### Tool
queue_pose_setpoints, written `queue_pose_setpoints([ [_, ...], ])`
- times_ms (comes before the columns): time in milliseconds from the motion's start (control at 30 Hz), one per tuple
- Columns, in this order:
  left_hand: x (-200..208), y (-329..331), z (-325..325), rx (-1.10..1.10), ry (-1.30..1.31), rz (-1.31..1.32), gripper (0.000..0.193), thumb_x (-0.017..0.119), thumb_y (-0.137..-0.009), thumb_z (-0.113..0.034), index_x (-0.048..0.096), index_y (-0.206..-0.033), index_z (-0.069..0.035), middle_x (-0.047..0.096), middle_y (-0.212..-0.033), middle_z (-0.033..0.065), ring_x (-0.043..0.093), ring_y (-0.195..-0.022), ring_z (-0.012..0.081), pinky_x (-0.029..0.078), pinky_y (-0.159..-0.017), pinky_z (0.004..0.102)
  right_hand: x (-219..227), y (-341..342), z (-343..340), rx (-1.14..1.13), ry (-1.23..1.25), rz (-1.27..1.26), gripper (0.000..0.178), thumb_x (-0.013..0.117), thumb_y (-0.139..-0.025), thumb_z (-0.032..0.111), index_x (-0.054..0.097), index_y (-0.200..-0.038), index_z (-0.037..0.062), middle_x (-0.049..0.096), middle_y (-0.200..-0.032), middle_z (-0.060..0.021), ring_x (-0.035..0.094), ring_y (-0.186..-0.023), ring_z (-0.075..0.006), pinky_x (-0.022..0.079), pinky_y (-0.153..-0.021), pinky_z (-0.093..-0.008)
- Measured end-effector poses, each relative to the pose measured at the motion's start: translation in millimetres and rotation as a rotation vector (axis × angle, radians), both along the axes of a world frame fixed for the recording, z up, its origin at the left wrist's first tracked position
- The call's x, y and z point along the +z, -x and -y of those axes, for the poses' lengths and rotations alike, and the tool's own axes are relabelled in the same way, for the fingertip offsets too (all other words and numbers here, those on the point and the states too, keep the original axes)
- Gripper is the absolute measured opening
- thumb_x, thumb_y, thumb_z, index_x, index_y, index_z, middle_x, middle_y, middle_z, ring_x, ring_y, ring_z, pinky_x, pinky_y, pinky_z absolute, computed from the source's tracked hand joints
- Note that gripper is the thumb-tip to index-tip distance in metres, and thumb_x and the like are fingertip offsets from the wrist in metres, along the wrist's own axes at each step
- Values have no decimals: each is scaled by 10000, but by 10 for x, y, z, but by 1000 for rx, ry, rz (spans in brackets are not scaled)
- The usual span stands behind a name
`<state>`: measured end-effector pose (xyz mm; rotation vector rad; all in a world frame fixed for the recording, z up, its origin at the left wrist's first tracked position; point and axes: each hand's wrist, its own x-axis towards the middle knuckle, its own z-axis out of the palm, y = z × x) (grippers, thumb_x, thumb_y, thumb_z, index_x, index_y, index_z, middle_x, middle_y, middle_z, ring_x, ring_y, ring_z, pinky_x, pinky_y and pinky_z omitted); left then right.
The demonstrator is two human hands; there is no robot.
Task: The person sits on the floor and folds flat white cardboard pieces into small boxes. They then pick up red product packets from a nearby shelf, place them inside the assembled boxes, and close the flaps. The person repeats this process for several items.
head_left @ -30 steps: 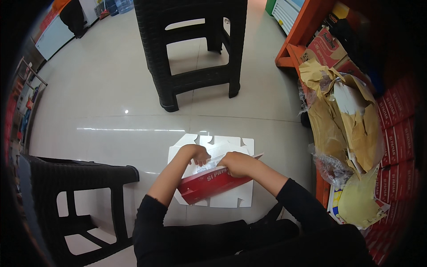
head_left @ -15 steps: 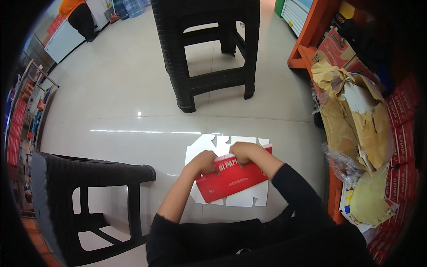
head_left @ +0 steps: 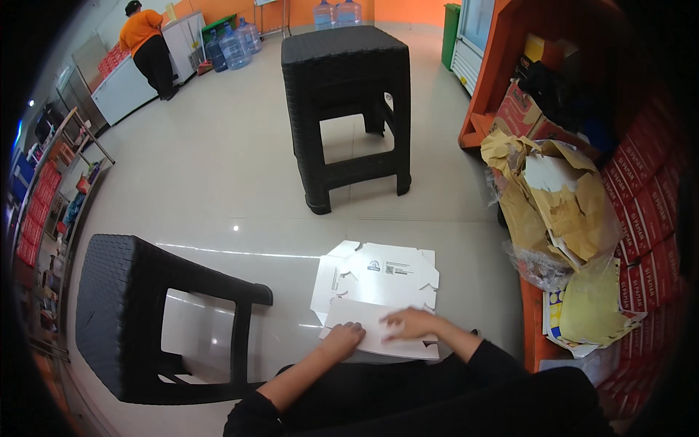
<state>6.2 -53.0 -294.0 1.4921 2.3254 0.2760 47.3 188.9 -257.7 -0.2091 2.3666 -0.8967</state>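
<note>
On the shiny tiled floor in front of me lies a flat white cardboard box blank [head_left: 387, 271] with cut tabs and small dark printing. Its near part is a plain white panel [head_left: 373, 318], turned toward me. My left hand [head_left: 344, 339] has its fingers curled over the left side of that panel, closed on the cardboard. Farther right, my right hand [head_left: 409, 325] rests on the panel with its fingers stretched out and apart, slightly blurred. No red printed face shows now.
A black plastic stool [head_left: 178, 313] stands at the left, another black stool [head_left: 346, 109] ahead. An orange shelf [head_left: 535, 320] at the right bears torn brown paper [head_left: 557, 204] beside stacked red boxes [head_left: 652, 211]. Blue water bottles [head_left: 234, 48] and a person in orange [head_left: 145, 47] are far off.
The red printed panel that both hands held has gone from sight; white cardboard shows instead. My hands have come nearer to me and rest on it. The view has tilted up.
</note>
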Motion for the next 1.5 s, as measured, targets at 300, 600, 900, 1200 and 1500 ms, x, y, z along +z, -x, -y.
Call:
queue_pose_setpoints([
  [300,-121,-186,-28,-38,70,-254,433,503,-811,-146,459,-1227,-36,413,-1329,163,470,-1110,288,439,-778,463,-491,1104,-546,-348,-502,-240,965,855,-504,454,445,-1286,64,449,-1261,-135,405,-1220,-296,390,-977,-413],
  [600,358,-170,-100,-82,-172,-255,376,476,-828,-130,482,-1200,-74,433,-1323,113,459,-1148,245,365,-880,466,-498,1296,-708,-387,-474,-138,950,880,-400,484,502,-1169,73,501,-1160,-116,423,-1157,-271,375,-948,-412],
  [900,590,-153,58,-165,-189,-234,377,500,-810,-117,487,-1187,-122,437,-1351,97,427,-1241,243,365,-933,489,-215,1343,-1054,-306,-99,95,939,895,-362,424,556,-1136,16,609,-1099,-163,584,-1001,-314,471,-852,-375],
  [1200,843,-167,95,-165,-275,-248,337,515,-823,-132,491,-1159,-114,439,-1379,102,440,-1266,210,360,-978,506,-454,1331,-942,-247,-17,163,795,904,-388,312,619,-1077,35,617,-1092,-165,595,-1013,-291,465,-865,-366],
  [1500,740,-184,206,-201,-228,-198,316,488,-840,-97,495,-1154,-127,421,-1393,90,420,-1281,210,353,-990,493,-204,1389,-1040,-260,104,308,790,891,-413,263,600,-1118,57,650,-1037,-171,631,-926,-296,482,-838,-359],
])
